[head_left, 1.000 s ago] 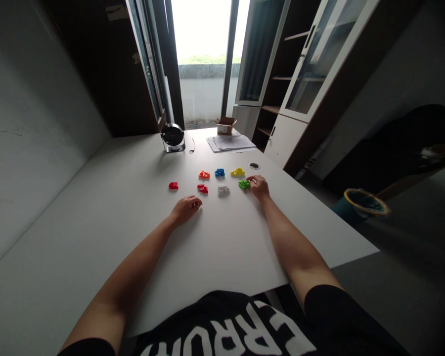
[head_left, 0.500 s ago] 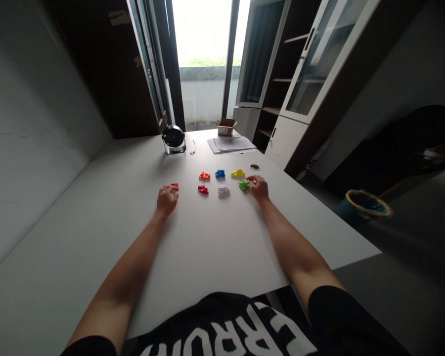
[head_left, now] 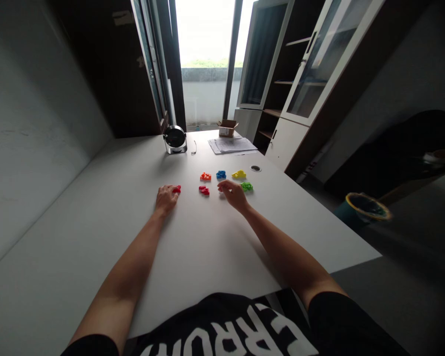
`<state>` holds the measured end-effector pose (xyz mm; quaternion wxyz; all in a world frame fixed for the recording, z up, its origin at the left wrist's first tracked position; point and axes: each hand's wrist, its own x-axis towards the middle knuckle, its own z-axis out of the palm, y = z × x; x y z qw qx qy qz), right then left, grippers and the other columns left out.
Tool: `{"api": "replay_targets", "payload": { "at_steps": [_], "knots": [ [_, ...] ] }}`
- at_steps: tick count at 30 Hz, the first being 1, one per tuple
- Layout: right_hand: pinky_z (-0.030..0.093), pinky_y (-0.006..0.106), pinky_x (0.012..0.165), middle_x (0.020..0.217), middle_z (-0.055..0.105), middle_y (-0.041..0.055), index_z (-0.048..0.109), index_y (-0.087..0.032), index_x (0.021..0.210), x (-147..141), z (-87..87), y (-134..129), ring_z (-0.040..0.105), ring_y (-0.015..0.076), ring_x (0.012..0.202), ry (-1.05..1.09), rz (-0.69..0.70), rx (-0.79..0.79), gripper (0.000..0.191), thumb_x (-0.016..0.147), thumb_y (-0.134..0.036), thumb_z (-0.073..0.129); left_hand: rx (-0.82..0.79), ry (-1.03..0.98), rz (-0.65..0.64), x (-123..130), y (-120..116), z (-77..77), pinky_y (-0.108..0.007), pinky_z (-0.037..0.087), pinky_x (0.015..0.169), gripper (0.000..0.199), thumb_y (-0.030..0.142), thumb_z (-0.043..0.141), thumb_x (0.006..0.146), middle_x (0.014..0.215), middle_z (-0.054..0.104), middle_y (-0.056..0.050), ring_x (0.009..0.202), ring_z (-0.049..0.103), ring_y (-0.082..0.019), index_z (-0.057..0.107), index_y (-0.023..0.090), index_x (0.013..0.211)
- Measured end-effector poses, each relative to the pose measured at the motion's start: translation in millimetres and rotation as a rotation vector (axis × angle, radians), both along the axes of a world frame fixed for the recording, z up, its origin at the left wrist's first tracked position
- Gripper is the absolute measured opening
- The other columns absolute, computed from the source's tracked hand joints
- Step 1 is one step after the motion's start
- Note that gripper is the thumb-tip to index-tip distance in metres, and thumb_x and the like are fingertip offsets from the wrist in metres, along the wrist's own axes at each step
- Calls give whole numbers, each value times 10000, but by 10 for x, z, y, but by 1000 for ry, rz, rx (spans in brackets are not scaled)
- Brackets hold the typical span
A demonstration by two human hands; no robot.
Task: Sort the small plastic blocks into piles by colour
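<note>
My left hand (head_left: 166,199) rests on the white table with curled fingers closed around small red plastic pieces (head_left: 177,189), which peek out beside the fingertips. My right hand (head_left: 235,195) is bent over a pile of white pieces (head_left: 221,194) and hides most of it. Its fingers are drawn together; whether something small sits between them is hidden. Just right of that hand lies a green pile (head_left: 246,186). Another red pile (head_left: 204,191) is between the two hands. Behind them, in a row, are orange pieces (head_left: 205,176), blue pieces (head_left: 221,174) and yellow pieces (head_left: 239,174).
On the table (head_left: 193,247) farther back stand a round black device on a stand (head_left: 174,137) and an open cardboard box (head_left: 227,128). Papers (head_left: 233,145) lie before the box. A cable hole (head_left: 255,168) is at the right. A bin (head_left: 367,206) stands on the floor.
My right hand has moved left from the green pile to over the white pieces. My left hand stays in place, with more of the red pieces showing. The view has shifted slightly.
</note>
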<state>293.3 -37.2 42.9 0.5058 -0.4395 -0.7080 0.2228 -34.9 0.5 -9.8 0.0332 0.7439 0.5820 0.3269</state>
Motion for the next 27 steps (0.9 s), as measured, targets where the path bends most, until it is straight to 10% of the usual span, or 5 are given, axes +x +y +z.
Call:
{"api": "replay_targets", "payload": {
  "at_steps": [8, 18, 27],
  "knots": [
    [509, 226, 673, 797, 742, 13, 734, -198, 901, -537, -338, -266, 688, 141, 717, -62, 285, -185, 242, 863, -123, 507, -62, -62, 48, 64, -100, 84, -373, 487, 923, 159, 246, 567, 873, 1095, 637, -85, 987, 604, -246, 711, 216, 932],
    [473, 208, 659, 776, 740, 2, 755, -194, 932, -564, -392, -268, 676, 138, 701, -106, 278, -223, 239, 862, -126, 536, -145, -26, -152, 248, -247, 125, -304, 494, 750, 208, 211, 587, 869, 888, 682, -15, 734, 617, -166, 673, 234, 1057],
    [478, 211, 671, 769, 738, -5, 756, -202, 920, -563, -400, -253, 655, 130, 674, -118, 242, -214, 249, 849, -108, 536, -5, 213, -108, 455, -383, 169, -430, 465, 940, 377, 283, 613, 893, 1154, 624, -98, 1068, 563, -291, 626, 302, 1269]
  ]
}}
